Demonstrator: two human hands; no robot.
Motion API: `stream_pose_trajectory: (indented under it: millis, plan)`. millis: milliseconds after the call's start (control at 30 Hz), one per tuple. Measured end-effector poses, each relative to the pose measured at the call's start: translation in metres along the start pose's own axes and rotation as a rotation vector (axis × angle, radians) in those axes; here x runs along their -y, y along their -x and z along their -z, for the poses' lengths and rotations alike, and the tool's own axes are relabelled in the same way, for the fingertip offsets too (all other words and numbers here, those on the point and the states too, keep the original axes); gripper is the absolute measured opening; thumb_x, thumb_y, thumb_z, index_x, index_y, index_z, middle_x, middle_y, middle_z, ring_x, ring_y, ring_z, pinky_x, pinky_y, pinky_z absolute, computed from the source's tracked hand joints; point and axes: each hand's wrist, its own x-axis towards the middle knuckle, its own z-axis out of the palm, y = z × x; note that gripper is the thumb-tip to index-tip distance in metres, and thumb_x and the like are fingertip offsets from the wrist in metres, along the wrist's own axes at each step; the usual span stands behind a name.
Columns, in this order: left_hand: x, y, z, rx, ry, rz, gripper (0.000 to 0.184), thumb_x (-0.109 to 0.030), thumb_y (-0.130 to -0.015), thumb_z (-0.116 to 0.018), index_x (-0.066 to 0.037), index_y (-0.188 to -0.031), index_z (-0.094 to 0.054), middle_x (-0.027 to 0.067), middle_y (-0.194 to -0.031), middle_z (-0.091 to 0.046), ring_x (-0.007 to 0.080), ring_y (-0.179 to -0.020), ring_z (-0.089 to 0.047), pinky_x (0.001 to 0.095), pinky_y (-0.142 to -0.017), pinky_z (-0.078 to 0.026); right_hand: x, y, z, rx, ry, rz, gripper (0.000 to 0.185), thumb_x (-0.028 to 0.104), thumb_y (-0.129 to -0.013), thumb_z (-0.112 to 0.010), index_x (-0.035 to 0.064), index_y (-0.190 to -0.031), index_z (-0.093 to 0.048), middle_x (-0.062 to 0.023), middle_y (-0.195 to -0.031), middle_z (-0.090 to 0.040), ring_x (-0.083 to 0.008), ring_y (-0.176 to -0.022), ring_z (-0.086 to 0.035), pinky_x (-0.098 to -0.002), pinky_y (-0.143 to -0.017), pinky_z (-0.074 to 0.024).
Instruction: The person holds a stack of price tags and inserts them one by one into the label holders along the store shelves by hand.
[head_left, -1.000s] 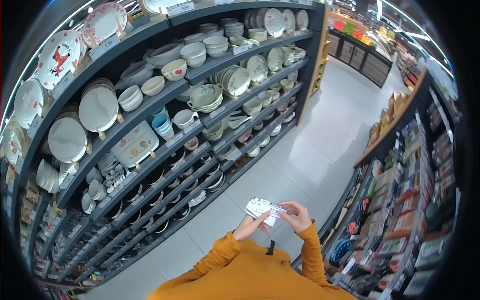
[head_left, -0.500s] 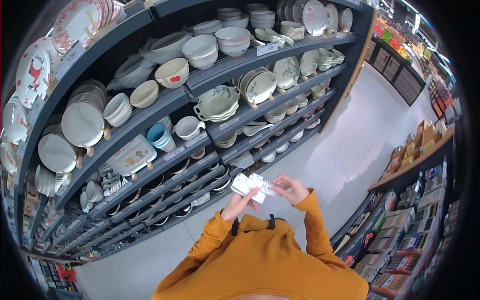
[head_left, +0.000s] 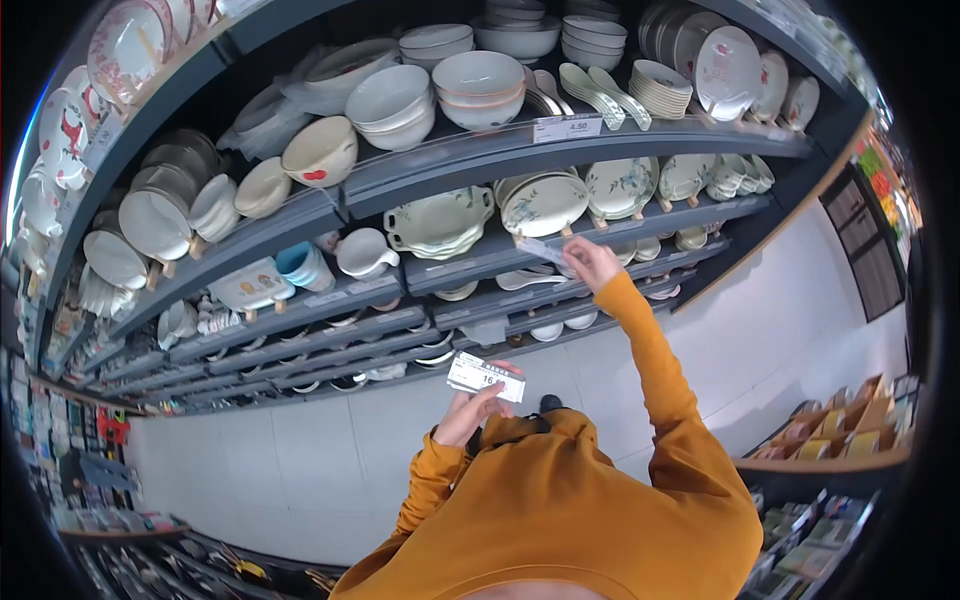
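Observation:
My left hand [head_left: 468,412] is closed around a small stack of white price tags [head_left: 485,377], held in front of my body with the printed side up. My right hand [head_left: 592,263] reaches forward and pinches a single price tag [head_left: 541,249] by its right end. That tag is at the front edge of the shelf [head_left: 470,268], just below an oval floral plate [head_left: 545,205]. Whether it touches the shelf edge I cannot tell. Green handled dishes [head_left: 440,225] are stacked to the left of the plate.
Shelves of bowls [head_left: 480,85], plates [head_left: 728,75] and spoons [head_left: 605,95] curve around in front of me. Another price label [head_left: 567,129] sits on the upper shelf edge. At right stands a display with wooden boxes [head_left: 845,420]. A person's legs [head_left: 100,470] show far left.
My right hand has left the stack and moved forward to the shelf edge with one tag. My left hand stays near my body with the stack. The view has turned and come closer to the shelves.

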Motion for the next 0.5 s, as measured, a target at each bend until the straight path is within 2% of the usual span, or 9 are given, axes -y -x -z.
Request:
stream_pose_trajectory:
  millis: [67, 100, 233, 333, 367, 500]
  plan:
    - [0.01, -0.016, -0.029, -0.027, 0.021, -0.023, 0.037, -0.013, -0.093, -0.053, -0.005, -0.128, -0.045, 0.0127, -0.124, -0.055, 0.0161, -0.078, -0.059, 0.0301, -0.066, -0.051, -0.048, -0.031, 0.003, 0.017, 0.149, 0.082, 0.013, 0.023, -0.089, -0.06, 0.0123, -0.097, -0.06, -0.0112, -0.083, -0.068, -0.0314, -0.066, -0.063, -0.04, -0.06, -0.0485]
    - [0.008, -0.023, -0.045, -0.009, 0.035, -0.006, 0.038, -0.01, -0.093, -0.052, -0.004, -0.13, -0.043, 0.0135, -0.127, -0.054, 0.0169, -0.078, -0.06, 0.0313, -0.068, -0.052, -0.069, -0.045, 0.002, 0.058, 0.16, 0.039, 0.014, 0.027, -0.089, -0.06, 0.0153, -0.097, -0.061, -0.0112, -0.082, -0.068, -0.033, -0.071, -0.064, -0.042, -0.063, -0.0489]
    - [0.024, -0.046, -0.084, -0.083, 0.069, -0.047, 0.04, -0.008, -0.094, -0.049, -0.003, -0.133, -0.04, 0.014, -0.129, -0.052, 0.0174, -0.077, -0.061, 0.0319, -0.072, -0.053, -0.095, -0.079, 0.006, 0.134, 0.23, 0.134, 0.014, 0.027, -0.09, -0.059, 0.0159, -0.098, -0.061, -0.0093, -0.074, -0.067, -0.0304, -0.068, -0.064, -0.0389, -0.062, -0.0496]
    - [0.036, -0.055, -0.099, -0.15, 0.079, -0.018, 0.041, -0.008, -0.095, -0.048, -0.003, -0.135, -0.038, 0.014, -0.131, -0.05, 0.0168, -0.077, -0.061, 0.0314, -0.073, -0.053, -0.09, -0.086, 0.014, 0.245, 0.179, 0.045, 0.016, 0.03, -0.092, -0.057, 0.016, -0.098, -0.063, -0.0068, -0.065, -0.065, -0.0211, -0.056, -0.063, -0.034, -0.056, -0.0478]
    - [0.039, -0.058, -0.102, -0.156, 0.078, -0.02, 0.042, -0.008, -0.096, -0.047, -0.003, -0.136, -0.036, 0.0141, -0.132, -0.049, 0.0164, -0.077, -0.061, 0.0308, -0.074, -0.053, -0.096, -0.09, 0.014, 0.244, 0.185, 0.065, 0.018, 0.031, -0.092, -0.057, 0.0154, -0.098, -0.063, -0.0075, -0.062, -0.064, -0.0221, -0.056, -0.063, -0.0347, -0.057, -0.0475]
    - [0.043, -0.063, -0.11, -0.218, 0.081, -0.056, 0.042, -0.007, -0.096, -0.047, -0.002, -0.135, -0.036, 0.0145, -0.131, -0.05, 0.0173, -0.077, -0.062, 0.03, -0.073, -0.054, -0.112, -0.101, 0.01, 0.309, 0.234, 0.193, 0.02, 0.031, -0.092, -0.056, 0.014, -0.099, -0.064, -0.0073, -0.066, -0.066, -0.0211, -0.057, -0.064, -0.0341, -0.057, -0.0479]
